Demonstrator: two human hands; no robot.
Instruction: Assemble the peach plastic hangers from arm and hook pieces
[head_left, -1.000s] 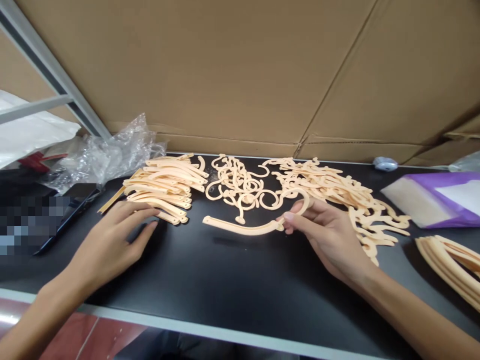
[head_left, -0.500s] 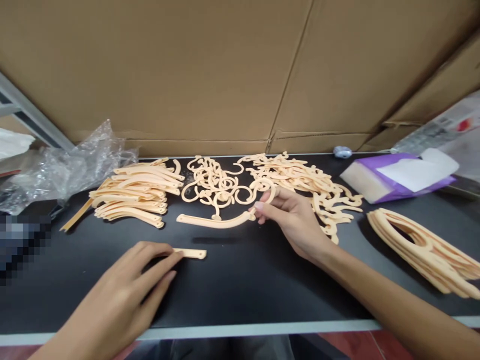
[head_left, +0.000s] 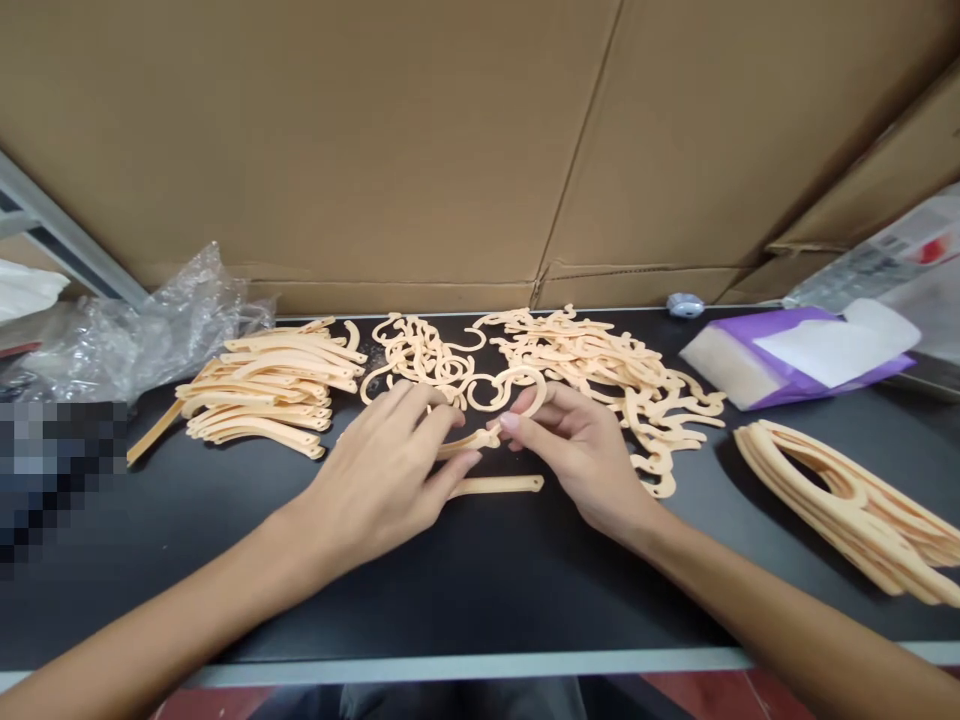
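My right hand (head_left: 589, 455) pinches a peach plastic hanger hook (head_left: 534, 378) near its base, where it meets a curved hanger arm (head_left: 478, 440). My left hand (head_left: 397, 465) has closed around this arm, fingers over the top and thumb below, covering much of it. A second hanger arm (head_left: 501, 485) sticks out to the right from beneath my left hand; its left part is hidden. Behind my hands is a pile of hooks (head_left: 424, 350). To the right of it lies a heap of S-shaped peach pieces (head_left: 585, 345).
Stacked hanger arms (head_left: 262, 395) lie at left beside crumpled clear plastic (head_left: 142, 335). At right are a purple tissue pack (head_left: 795, 350) and a stack of larger curved pieces (head_left: 840, 510). A cardboard wall (head_left: 375, 150) closes off the back of the black table (head_left: 525, 600).
My left hand has moved right and up with the second hanger arm, reaching the arm at the hook. My right hand stays almost in place, still pinching the hook.
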